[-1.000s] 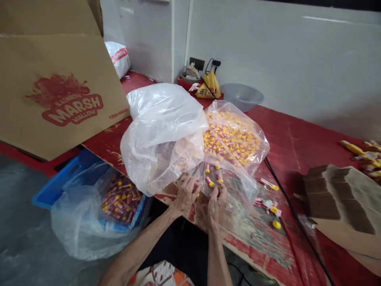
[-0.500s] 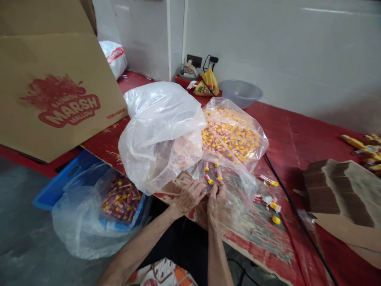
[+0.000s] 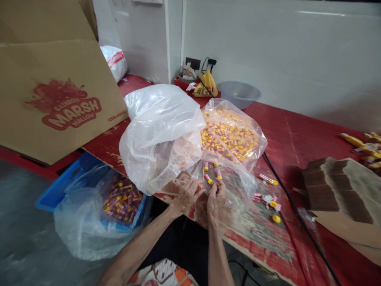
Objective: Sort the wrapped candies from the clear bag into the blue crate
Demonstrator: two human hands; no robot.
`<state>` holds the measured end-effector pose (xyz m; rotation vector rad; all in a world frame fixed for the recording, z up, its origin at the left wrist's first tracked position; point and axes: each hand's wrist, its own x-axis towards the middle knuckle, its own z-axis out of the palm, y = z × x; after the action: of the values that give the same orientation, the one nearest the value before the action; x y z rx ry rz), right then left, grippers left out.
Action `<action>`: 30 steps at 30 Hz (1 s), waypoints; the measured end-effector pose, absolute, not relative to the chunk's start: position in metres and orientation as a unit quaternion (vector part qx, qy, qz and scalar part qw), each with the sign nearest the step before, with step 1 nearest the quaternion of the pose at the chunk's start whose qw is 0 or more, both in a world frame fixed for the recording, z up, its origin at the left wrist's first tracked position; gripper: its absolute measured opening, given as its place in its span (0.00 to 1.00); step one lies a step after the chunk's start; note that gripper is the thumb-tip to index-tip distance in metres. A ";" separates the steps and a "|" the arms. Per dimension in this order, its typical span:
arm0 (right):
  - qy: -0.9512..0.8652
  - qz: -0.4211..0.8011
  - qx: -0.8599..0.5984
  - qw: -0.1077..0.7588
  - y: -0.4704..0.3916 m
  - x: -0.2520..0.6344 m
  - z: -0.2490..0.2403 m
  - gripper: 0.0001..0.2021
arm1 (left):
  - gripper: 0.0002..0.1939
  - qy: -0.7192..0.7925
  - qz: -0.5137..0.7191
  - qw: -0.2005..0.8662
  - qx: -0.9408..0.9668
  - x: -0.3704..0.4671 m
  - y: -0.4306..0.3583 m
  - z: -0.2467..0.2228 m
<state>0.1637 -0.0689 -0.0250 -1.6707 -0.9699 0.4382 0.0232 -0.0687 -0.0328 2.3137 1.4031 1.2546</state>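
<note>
My left hand (image 3: 188, 195) is at the near edge of the red table (image 3: 275, 123), fingers curled, with a small pinkish piece at its fingertips. Just to its right, my right hand (image 3: 216, 195) has its fingers bent together at the mouth of a clear bag (image 3: 232, 139) full of small yellow-capped pink tubes; what it grips is too small to make out. A few loose tubes (image 3: 208, 179) lie just beyond my fingers. A white translucent bag (image 3: 160, 119) bulges behind my left hand.
At the left stand a big carton (image 3: 62, 79) and, lower, a blue crate (image 3: 59, 186) with more tubes in plastic. To the right lie a black cable (image 3: 287, 194), a yellow cap (image 3: 276, 219) and stacked brown cardboard (image 3: 333, 190). A grey basin (image 3: 240, 93) sits behind.
My left hand's fingers have shifted slightly and parted from those of my right hand, and a small pinkish piece now shows at their tips. The view has moved a little.
</note>
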 end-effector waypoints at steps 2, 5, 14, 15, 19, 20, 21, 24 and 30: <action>-0.404 0.192 -0.706 0.548 -0.069 0.163 -0.024 0.25 | 0.08 0.472 0.444 0.066 0.759 0.021 -0.072 -0.032; -0.404 0.196 -0.703 0.551 -0.070 0.163 -0.023 0.25 | 0.07 0.481 0.438 0.051 0.758 0.023 -0.073 -0.032; -0.409 0.219 -0.691 0.554 -0.070 0.165 -0.023 0.25 | 0.05 0.482 0.462 0.032 0.744 0.023 -0.064 -0.033; -0.409 0.218 -0.691 0.555 -0.070 0.164 -0.022 0.24 | 0.06 0.488 0.468 0.032 0.736 0.022 -0.065 -0.033; -0.416 0.207 -0.687 0.559 -0.069 0.162 -0.021 0.23 | 0.10 0.481 0.456 0.037 0.748 0.024 -0.067 -0.036; -0.416 0.208 -0.686 0.560 -0.069 0.161 -0.020 0.22 | 0.10 0.482 0.446 0.039 0.753 0.025 -0.066 -0.037; -0.414 0.212 -0.685 0.560 -0.069 0.161 -0.020 0.22 | 0.11 0.486 0.439 0.041 0.755 0.027 -0.065 -0.038; -0.408 0.223 -0.686 0.560 -0.070 0.160 -0.018 0.23 | 0.11 0.504 0.449 0.051 0.736 0.027 -0.062 -0.038; -0.416 0.225 -0.687 0.552 -0.070 0.162 -0.017 0.24 | 0.09 0.489 0.532 0.039 0.690 0.020 -0.068 -0.025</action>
<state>0.1616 -0.0702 -0.0170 -1.6237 -0.9844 0.5318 0.0203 -0.0681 -0.0249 2.1166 1.4986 1.6313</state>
